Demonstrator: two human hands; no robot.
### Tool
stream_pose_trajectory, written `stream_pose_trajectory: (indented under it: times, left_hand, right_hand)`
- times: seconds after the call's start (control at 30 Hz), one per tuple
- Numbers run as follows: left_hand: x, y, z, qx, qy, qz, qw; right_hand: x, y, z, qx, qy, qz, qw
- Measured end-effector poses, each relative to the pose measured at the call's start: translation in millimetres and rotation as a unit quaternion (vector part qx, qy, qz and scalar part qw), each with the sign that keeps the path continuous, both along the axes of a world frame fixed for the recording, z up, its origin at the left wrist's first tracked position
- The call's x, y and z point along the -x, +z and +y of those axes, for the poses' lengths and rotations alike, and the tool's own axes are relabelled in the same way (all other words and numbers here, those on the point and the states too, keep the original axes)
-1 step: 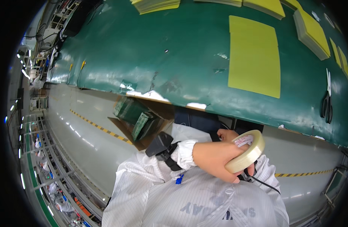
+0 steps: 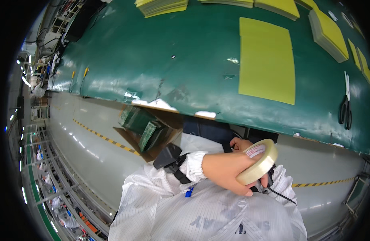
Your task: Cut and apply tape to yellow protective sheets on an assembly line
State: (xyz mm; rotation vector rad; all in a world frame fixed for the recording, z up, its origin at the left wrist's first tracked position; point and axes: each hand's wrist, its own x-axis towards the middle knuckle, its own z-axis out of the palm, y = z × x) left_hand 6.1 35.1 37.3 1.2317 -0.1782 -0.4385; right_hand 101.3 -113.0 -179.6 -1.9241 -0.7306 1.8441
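One green table (image 2: 201,68), gray floor (image 2: 94,114) beyond; left grip (image 2: 227,170) holds tape roll (image 2: 258,170), right grip (image 2: 240,143) unclear.

A: What sort of bldg. are we seeing?
B: Factory workshop: long equip. rows (image 2: 68,193) are running along the left, yellow-black tape (image 2: 104,137) is marking the floor (image 2: 84,164), & a green workbench (image 2: 144,60) is filling the far side.

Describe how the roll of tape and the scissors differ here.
The roll of tape is in the left hand, while the scissors lie on the green table. The roll of tape is a pale, cream-coloured ring; the scissors are long and narrow, with black handles and pale blades. Both are in the right half of the picture.
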Motion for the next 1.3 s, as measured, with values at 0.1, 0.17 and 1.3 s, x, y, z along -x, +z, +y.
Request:
stream_pose_trajectory:
  times: [0.1,0.17,1.3]
  left_hand:
    - [9,-13,-3,0.057,0.002,0.024,0.998]
    - [13,-25,-9,0.134,0.02,0.052,0.989]
    - [-13,-18,-8,-0.175,-0.046,-0.275,0.944]
  right_hand:
    - [-24,44,-12,-0.197,-0.042,-0.066,0.977]
    - [-38,82,-25,-0.238,-0.028,-0.131,0.962]
    - [-50,209,-34,-0.412,-0.255,0.046,0.874]
